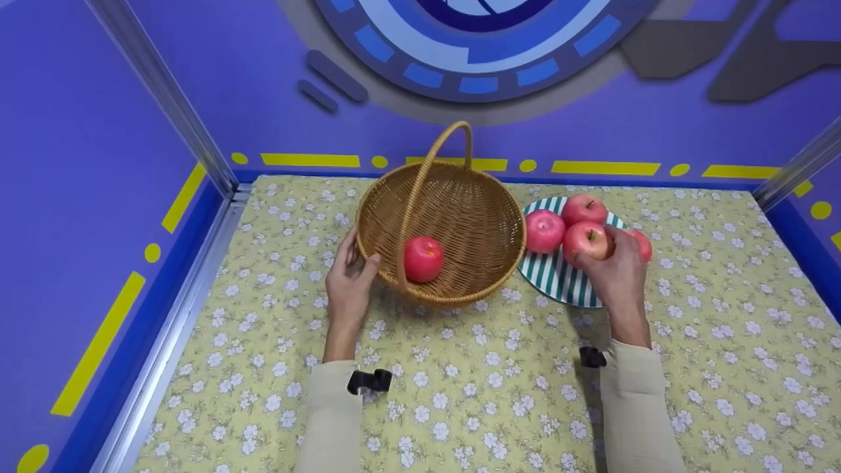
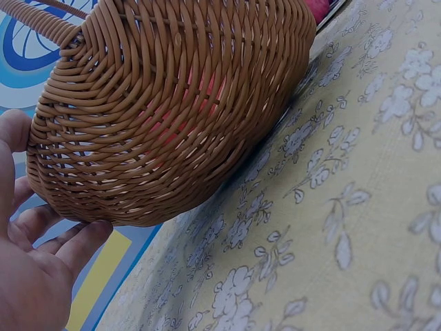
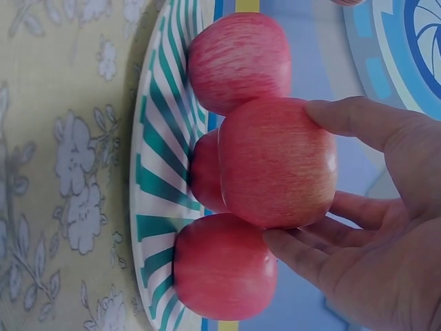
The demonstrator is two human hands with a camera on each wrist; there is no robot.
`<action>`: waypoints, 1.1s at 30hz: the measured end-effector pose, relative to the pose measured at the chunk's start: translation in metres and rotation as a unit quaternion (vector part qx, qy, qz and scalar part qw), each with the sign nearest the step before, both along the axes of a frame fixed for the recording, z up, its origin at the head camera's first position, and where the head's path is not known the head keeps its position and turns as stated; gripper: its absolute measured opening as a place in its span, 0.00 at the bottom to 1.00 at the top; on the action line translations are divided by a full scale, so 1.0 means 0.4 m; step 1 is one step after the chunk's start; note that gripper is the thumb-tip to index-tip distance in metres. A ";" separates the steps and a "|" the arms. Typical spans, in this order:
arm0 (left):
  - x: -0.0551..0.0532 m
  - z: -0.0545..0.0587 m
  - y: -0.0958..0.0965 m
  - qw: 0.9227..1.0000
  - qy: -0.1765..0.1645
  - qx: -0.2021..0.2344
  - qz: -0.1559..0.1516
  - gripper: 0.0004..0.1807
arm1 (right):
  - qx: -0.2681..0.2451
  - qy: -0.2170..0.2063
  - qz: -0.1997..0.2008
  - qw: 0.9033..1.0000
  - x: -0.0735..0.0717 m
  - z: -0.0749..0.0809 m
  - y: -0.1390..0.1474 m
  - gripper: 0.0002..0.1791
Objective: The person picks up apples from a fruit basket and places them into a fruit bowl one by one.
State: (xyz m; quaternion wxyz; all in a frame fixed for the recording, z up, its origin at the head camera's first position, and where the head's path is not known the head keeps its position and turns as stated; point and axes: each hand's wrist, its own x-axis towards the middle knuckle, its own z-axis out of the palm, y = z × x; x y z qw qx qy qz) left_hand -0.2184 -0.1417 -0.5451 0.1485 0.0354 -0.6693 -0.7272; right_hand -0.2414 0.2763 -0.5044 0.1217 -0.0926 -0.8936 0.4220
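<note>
A brown wicker basket (image 1: 483, 226) with a tall arched handle stands on the table, tilted toward me. My left hand (image 1: 348, 282) holds its left side, thumb at the rim and fingers against the outer weave (image 2: 172, 124). Inside lies one red apple (image 1: 424, 259). To the right, my right hand (image 1: 621, 272) grips another apple (image 3: 275, 162) between thumb and fingers, above a green-and-white striped plate (image 1: 555, 282). Around it on the plate are a pink-red apple (image 1: 545, 231), one at the back (image 1: 583, 207) and one partly hidden behind my hand (image 1: 642, 245).
A yellow floral cloth (image 1: 460, 394) covers the table. Blue panels with yellow marks (image 1: 604, 168) rise behind and at both sides, with a metal post (image 1: 177, 105) at the back left corner. The basket's right rim overlaps the plate's left edge in the head view.
</note>
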 end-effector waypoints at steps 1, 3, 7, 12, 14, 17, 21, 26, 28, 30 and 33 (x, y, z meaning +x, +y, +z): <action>-0.001 0.000 0.000 1.000 0.001 0.001 -0.001 0.36 | 0.001 0.000 0.001 1.000 -0.001 -0.002 -0.001 0.40; -0.001 0.000 0.000 1.000 0.002 0.002 -0.001 0.36 | 0.002 0.001 0.004 1.000 -0.003 -0.006 -0.002 0.39; -0.002 0.003 0.000 1.000 0.008 0.000 -0.002 0.36 | 0.008 0.001 0.003 1.000 -0.005 -0.011 -0.002 0.38; -0.002 0.004 0.001 1.000 0.007 0.002 -0.002 0.36 | 0.016 -0.007 0.006 1.000 -0.006 -0.015 -0.003 0.39; -0.001 0.003 0.001 1.000 0.006 0.007 -0.003 0.37 | 0.018 -0.011 0.011 1.000 -0.007 -0.019 -0.004 0.39; -0.002 0.000 -0.001 1.000 0.005 0.004 -0.005 0.36 | 0.026 -0.012 0.019 0.999 -0.011 -0.024 -0.004 0.39; -0.003 -0.002 -0.004 1.000 0.006 -0.010 -0.005 0.36 | 0.042 -0.013 0.030 0.999 -0.016 -0.030 -0.003 0.40; -0.002 -0.001 -0.003 1.000 0.000 -0.007 -0.003 0.36 | 0.045 -0.015 0.038 0.998 -0.019 -0.036 -0.005 0.40; -0.002 -0.001 -0.002 1.000 -0.002 -0.004 -0.002 0.36 | 0.046 -0.016 0.038 0.998 -0.019 -0.037 -0.006 0.40; -0.001 0.001 -0.001 1.000 -0.002 -0.001 -0.003 0.36 | 0.049 -0.015 0.039 0.998 -0.019 -0.040 -0.005 0.40; -0.003 0.001 -0.001 1.000 0.003 0.004 -0.004 0.36 | 0.047 -0.011 0.041 0.998 -0.017 -0.043 -0.007 0.38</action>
